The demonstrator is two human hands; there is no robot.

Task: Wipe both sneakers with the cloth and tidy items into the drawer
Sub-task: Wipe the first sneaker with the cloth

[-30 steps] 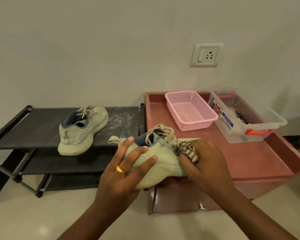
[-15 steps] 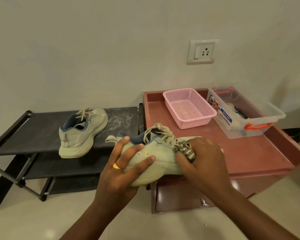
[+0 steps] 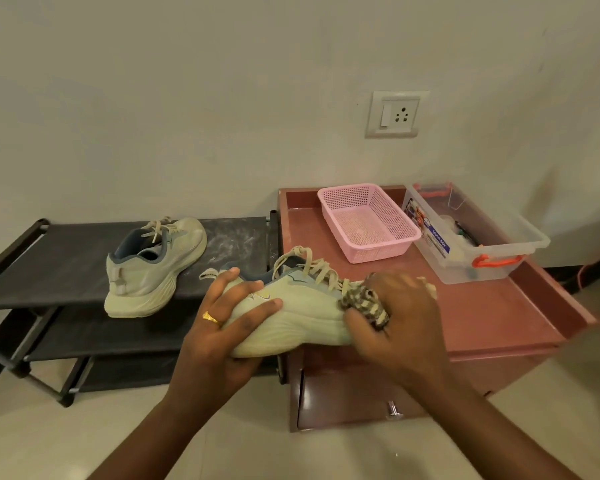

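The black fabric shoe rack point(image 3: 66, 261) takes up the left of my view, its top shelf streaked with pale dust. The reddish-brown cabinet surface point(image 3: 492, 317) stands right beside it, and its drawer point(image 3: 343, 400) is below; I cannot tell if that drawer is fully closed. At the back of the surface sit a clear storage box point(image 3: 440, 245) with orange latches and, just beside it, a pink mesh basket point(image 3: 378, 252). One pale green sneaker point(image 3: 153, 271) rests upright on the rack's top shelf. The second sneaker point(image 3: 302, 313) is in the air over the cabinet's front left corner, lying on its side with its sole towards me. My left hand point(image 3: 222, 330) grips its heel end, fingers curled over the upper and thumb across the midsole. My right hand point(image 3: 406, 320) has its fingers bunched round the striped cloth point(image 3: 364, 303) and presses it onto the forefoot by the laces point(image 3: 312, 268). I judge the wiping of this sneaker to be under way, with the drawer work not yet begun. The main risk I see is the loose laces catching in the cloth and dragging it out of my fingers. Pressing hard at the toe could also twist the shoe out of my one-handed heel grip. And setting a wiped sneaker back on that dusty shelf would soil it again.
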